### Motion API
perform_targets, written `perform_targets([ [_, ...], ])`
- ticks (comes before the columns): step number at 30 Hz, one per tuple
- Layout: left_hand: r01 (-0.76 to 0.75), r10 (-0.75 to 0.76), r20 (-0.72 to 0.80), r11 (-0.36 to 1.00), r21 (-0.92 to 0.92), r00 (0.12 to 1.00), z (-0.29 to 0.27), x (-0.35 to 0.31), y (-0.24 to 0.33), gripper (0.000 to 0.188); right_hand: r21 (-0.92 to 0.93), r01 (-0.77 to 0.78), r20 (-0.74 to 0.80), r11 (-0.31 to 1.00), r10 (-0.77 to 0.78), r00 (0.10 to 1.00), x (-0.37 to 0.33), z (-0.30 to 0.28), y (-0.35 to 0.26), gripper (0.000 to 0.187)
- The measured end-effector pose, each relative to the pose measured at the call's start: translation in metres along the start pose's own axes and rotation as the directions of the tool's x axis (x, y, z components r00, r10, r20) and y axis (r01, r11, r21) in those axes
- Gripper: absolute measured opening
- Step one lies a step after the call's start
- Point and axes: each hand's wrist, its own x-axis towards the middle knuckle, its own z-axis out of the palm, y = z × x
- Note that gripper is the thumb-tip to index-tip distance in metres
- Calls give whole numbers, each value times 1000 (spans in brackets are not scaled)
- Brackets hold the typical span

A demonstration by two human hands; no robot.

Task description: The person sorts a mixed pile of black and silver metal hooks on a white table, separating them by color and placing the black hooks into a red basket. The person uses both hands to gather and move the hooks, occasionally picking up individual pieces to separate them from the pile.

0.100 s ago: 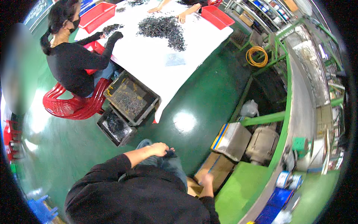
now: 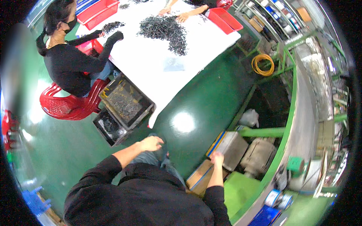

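Note:
My left hand [image 2: 152, 143] hangs above my jeans, its fingers loosely apart and nothing visible in it. My right hand [image 2: 217, 157] is out in front on the right, beside a pale box [image 2: 230, 150] with a blue and yellow edge. It is blurred, so its fingers cannot be made out; whether it touches the box I cannot tell. Ahead, a white-covered table [image 2: 151, 71] bears a heap of small black ring-like parts [image 2: 162, 30].
A co-worker [image 2: 71, 64] sits on a red chair [image 2: 68, 105] at the table's left. Grey bins [image 2: 139, 119] with small parts stand by the table corner. Another person's hands [image 2: 182, 17] reach the heap. A green-framed bench [image 2: 296, 101] and a motor [image 2: 258, 154] stand right.
The view has shifted a little. My right hand has moved forward from the cardboard box to beside the pale box. My left hand has shifted slightly left and forward.

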Motion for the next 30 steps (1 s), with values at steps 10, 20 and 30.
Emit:
perform_targets([
  [10,94,-184,-661,981,-169,728,-189,241,-9,19,-306,540,418,784,-400,816,265,164,-372,18],
  [20,-132,-175,-814,947,-293,553,-408,482,32,15,-234,943,466,238,-823,323,441,289,-667,20],
  [30,166,-310,-926,946,-278,214,-548,733,-8,31,-124,979,335,-163,-935,-114,631,470,-894,49],
])
